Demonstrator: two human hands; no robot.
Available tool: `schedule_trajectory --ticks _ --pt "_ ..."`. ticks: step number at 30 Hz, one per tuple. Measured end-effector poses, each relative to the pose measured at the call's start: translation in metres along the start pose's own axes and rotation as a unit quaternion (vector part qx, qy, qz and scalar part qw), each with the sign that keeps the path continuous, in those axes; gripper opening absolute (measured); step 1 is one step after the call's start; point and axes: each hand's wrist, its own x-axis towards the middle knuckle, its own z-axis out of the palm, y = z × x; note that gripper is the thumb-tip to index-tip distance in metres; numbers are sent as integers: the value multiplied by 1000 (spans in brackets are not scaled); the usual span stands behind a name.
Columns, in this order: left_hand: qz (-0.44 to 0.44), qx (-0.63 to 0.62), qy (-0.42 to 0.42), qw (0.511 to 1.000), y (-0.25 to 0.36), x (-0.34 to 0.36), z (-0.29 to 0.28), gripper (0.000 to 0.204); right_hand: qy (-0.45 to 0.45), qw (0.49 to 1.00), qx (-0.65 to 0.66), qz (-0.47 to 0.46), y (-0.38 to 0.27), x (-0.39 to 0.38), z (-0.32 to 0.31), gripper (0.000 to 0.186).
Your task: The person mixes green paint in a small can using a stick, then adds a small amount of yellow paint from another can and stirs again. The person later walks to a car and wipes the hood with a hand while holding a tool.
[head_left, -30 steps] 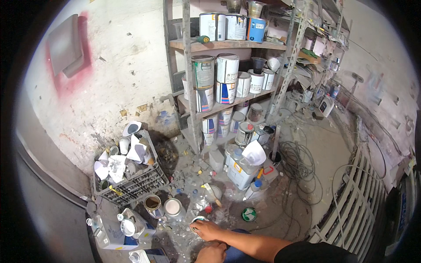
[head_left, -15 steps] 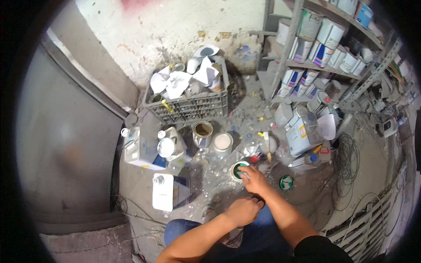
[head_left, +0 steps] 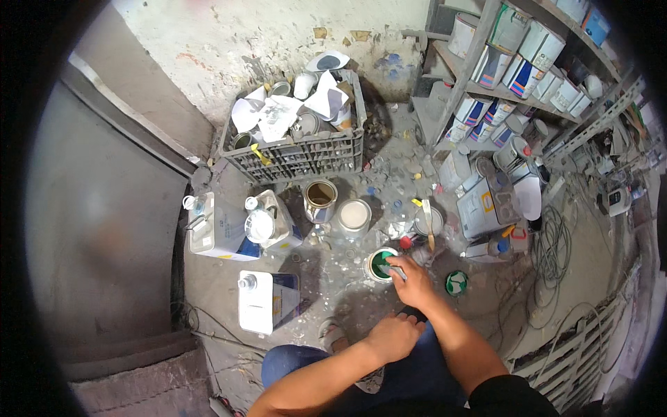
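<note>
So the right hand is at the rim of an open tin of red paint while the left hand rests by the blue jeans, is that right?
Not quite: the head view shows that the paint in the open tin is green, not red. The right hand is at its rim, and the left hand rests by the blue jeans.

We are in a paint workshop: we see a grey metal-framed rack (head_left: 485, 33) packed with round, mostly white tins (head_left: 542, 45), an open round white tin of green paint (head_left: 368, 267), a flat wooden-handled brush (head_left: 429, 226) and a dusty, paint-flecked grey floor (head_left: 333, 278).
</note>
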Motion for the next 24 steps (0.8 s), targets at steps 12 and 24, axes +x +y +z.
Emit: schedule_trajectory --ticks 12,24 --pt "1 -190 -161 969 25 -9 -8 23 10 990 28 136 -8 -7 -8 32" --pt "-33 -391 -225 892 84 -112 5 42 -61 907 87 407 -44 -13 -22 56"
